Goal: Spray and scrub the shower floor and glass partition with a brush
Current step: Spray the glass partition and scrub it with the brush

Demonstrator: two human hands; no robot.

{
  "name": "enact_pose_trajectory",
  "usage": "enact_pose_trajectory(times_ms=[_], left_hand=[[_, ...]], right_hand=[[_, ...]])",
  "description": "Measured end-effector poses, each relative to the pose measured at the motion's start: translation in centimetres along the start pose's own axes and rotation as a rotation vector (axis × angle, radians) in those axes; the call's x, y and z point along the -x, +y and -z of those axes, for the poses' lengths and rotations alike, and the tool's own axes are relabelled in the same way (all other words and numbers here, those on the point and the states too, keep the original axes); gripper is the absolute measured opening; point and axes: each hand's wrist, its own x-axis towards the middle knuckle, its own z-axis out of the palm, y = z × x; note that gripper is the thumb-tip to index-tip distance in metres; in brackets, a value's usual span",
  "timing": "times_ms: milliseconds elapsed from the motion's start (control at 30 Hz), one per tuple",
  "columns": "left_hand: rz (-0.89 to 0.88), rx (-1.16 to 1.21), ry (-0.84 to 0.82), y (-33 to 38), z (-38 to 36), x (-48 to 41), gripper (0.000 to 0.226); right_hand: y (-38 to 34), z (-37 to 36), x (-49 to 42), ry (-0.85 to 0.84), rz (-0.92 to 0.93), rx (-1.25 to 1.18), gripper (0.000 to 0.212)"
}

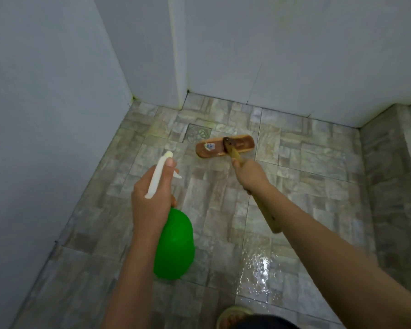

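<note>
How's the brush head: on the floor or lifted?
Down: brush head sits flat on the floor, bristles hidden underneath; right hand grips its handle.

Left hand (150, 198) and right hand (249, 174): bare. Dark garment (268, 323) at lower frame edge. 1 pale yellow-green sandal (235, 309) worn.

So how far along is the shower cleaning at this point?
Done: the grey stone-tile floor glistens wet in the near patch. In hand: the right hand grips the long wooden scrubbing brush, its head on tiles beside the square floor drain; the left hand holds the green plastic spray bottle. Left: most tiles show no foam, and the glass partition cannot be made out.
</note>
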Motion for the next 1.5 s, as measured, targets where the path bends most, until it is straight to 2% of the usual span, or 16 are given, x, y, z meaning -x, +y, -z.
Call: enact_pose_trajectory(times_ms=[133,233,333,467,700,767,967,1133,1233,1500], left_hand=[[-0.022,-0.050,-0.085,9.6,1.9,2.4,0.028],[-0.044,-0.084,-0.134,18.3,3.5,5.2,0.037],[-0.073,-0.089,-0.183,27.4,4.9,8.1,0.030],[-0.137,-0.108,-0.262,39.0,6.6,12.0,0.049],[-0.284,-0.008,-0.382,57.2,9.8,18.8,0.026],[-0.357,-0.002,-0.409,61.4,10.9,20.4,0.032],[-0.623,0.018,-0.453,71.9,13.5,24.2,0.051],[-0.651,0.125,-0.557,79.1,13.4,27.1,0.024],[-0.719,0.152,-0.608,83.0,12.2,28.1,0.035],[-0.834,0.290,-0.676,91.8,5.2,30.0,0.042]], right_hand=[[-2.2,8.5,7.5,0.100,-0.080,-0.127,0.049],[-4.4,15.6,14.2,0.211,-0.088,-0.206,0.042],[-7.0,23.0,21.2,0.306,-0.103,-0.255,0.038],[-10.8,32.9,30.0,0.389,-0.103,-0.322,0.037],[-17.1,48.1,42.8,0.567,-0.077,-0.403,0.036],[-19.0,51.5,46.1,0.623,-0.063,-0.407,0.034],[-24.3,61.0,55.9,0.796,0.042,-0.421,0.035],[-26.8,67.3,60.6,0.897,0.117,-0.394,0.035],[-27.8,71.1,62.3,0.988,0.155,-0.366,0.036],[-28.7,82.2,64.0,1.255,0.283,-0.250,0.031]])
